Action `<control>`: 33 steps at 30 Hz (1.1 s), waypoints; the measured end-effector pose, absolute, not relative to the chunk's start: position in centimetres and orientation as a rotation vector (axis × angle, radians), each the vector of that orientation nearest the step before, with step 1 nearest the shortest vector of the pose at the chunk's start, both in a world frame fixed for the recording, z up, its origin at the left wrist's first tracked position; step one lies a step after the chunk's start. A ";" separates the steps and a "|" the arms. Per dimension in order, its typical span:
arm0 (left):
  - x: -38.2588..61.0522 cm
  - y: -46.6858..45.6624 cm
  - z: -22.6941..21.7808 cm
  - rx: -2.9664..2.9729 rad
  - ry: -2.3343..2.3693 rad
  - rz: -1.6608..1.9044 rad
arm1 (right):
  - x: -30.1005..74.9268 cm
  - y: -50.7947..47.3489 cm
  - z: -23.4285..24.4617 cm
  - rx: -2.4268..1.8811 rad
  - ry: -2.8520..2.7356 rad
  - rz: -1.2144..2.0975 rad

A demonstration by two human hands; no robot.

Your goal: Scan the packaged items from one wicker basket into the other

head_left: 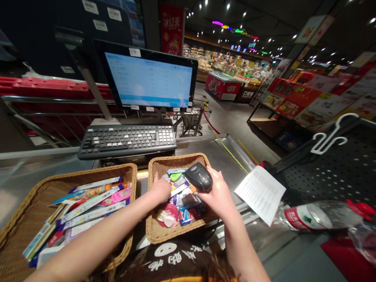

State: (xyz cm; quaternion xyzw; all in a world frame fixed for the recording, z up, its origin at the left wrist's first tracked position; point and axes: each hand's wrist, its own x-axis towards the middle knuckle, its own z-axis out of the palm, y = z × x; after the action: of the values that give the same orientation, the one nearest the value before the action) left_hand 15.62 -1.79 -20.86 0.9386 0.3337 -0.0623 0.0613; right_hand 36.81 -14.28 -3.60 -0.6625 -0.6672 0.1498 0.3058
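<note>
My right hand (216,192) is wrapped round a black barcode scanner (199,177), held over the right wicker basket (155,231). Inside that basket, my left hand (161,188) reaches among small packaged goods; its fingertips are partly hidden, and I cannot tell whether they grip anything. Near them lie a green-and-blue packet (175,176), a round pink container (169,215) and a blue-and-red packet (189,214). Under my left forearm stands a larger wicker basket (32,196), holding several long, thin packages (91,207) and a pink packet (117,197).
Behind the baskets are a black keyboard (129,139) and a lit monitor (149,80). A printed paper sheet (260,192) lies to the right, near a large clear bottle (320,215) with a red cap. A white hanger (330,135) hangs on a black perforated panel (343,168).
</note>
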 end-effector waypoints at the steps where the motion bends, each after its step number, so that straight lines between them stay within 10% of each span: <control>1: 15.7 -1.8 -20.8 2.827 1.047 -0.255 | 36.8 -14.3 -3.5 -1.756 -1.765 0.398; 9: 17.0 -2.7 -17.3 2.807 1.224 -0.458 | 37.3 -14.8 -3.3 -1.749 -1.763 0.379; 23: 13.8 -0.1 -4.8 2.963 0.754 0.558 | 38.3 -14.7 -3.3 -1.692 -1.749 0.337; 33: 17.7 4.8 -7.6 2.618 0.468 -0.014 | 38.4 -15.1 -3.1 -1.707 -1.749 0.299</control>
State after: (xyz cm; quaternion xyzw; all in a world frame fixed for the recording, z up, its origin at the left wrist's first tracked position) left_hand 17.67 4.83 -7.57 0.9560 0.1708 -0.0050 0.2386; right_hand 38.44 -15.08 -3.11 -0.6535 -0.6699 0.1144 0.3333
